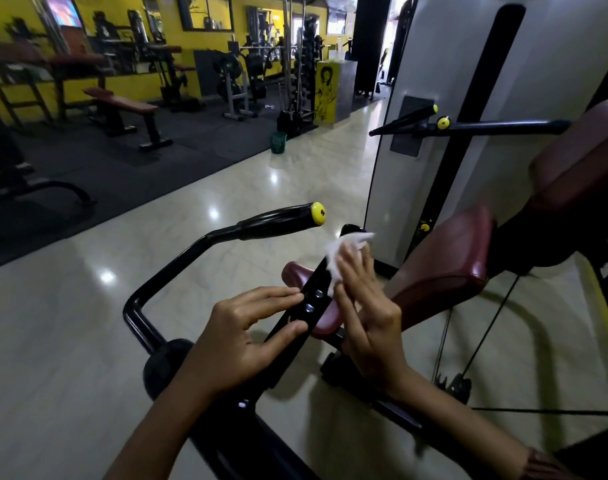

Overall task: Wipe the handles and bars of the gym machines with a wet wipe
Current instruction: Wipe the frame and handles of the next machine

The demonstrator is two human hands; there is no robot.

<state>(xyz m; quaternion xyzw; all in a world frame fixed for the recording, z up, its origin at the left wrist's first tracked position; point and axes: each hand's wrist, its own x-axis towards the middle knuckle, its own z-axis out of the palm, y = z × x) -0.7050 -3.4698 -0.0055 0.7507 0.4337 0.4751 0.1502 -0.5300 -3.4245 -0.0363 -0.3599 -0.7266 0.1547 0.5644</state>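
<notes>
at the near edge both forearms are seen reaching forward over a black machine frame (233, 427). the left hand (250, 337) is laid loosely against the left side of a flat black bar (311, 301), its fingers nearly straight, with fingertips and thumb touching the bar and nothing grasped. the right hand (368, 317) is set on the right side of the same bar, and a white wet wipe (344, 249) is bunched under its fingers and thumb and pressed onto the bar's upper part (two shiny bolts are seen on the bar between the hands). a small maroon pad (293, 271) lies just behind the bar, and a larger maroon seat pad (444, 265) stands to the right, near the right hand. a curved black handle (278, 220) with a yellow end cap is seen above the left hand, apart from it. a glossy pale tiled floor (157, 271) spreads below. farther right, a white machine panel (434, 64) rises, crossed by black bars with yellow caps (443, 123). farther still, a green bin (278, 142) stands at the edge of the dark mats, a maroon bench (122, 103) is placed on the left, and weight racks (295, 64) are lined up before yellow walls.
</notes>
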